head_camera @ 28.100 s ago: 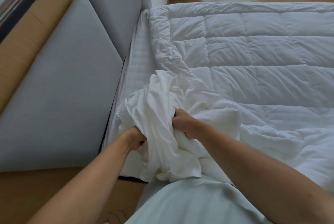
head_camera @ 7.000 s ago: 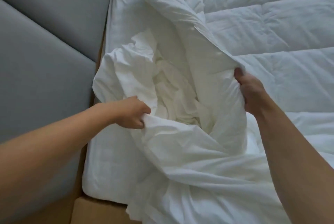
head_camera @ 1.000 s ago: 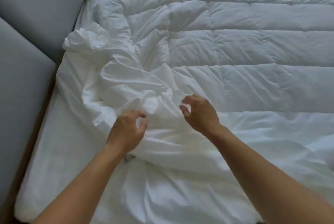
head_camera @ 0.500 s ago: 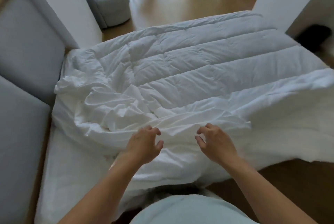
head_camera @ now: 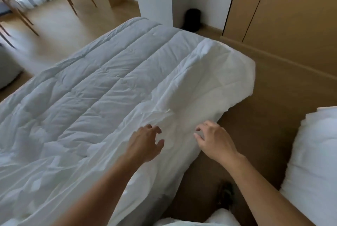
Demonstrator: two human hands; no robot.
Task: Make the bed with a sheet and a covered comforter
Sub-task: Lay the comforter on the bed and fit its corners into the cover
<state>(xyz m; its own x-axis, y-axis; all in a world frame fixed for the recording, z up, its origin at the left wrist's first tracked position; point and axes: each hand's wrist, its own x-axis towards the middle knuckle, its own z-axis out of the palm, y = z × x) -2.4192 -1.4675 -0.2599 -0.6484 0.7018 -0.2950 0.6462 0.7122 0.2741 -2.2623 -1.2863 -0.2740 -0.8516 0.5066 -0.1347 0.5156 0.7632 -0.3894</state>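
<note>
Hovering empty with fingers spread, the left hand (head_camera: 145,142) and right hand (head_camera: 216,143) are hanging above a duvet cover (head_camera: 209,80) that is sheathing only the near edge of the quilted comforter (head_camera: 91,83).

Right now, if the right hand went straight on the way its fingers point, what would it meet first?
Most likely the white comforter cover, at its smooth part hanging over the side. The right hand has its fingers pointing toward it from close by; depth is unclear, so they may already touch.

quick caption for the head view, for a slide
Left hand and right hand, both open, reach over the rumpled white comforter.
</note>
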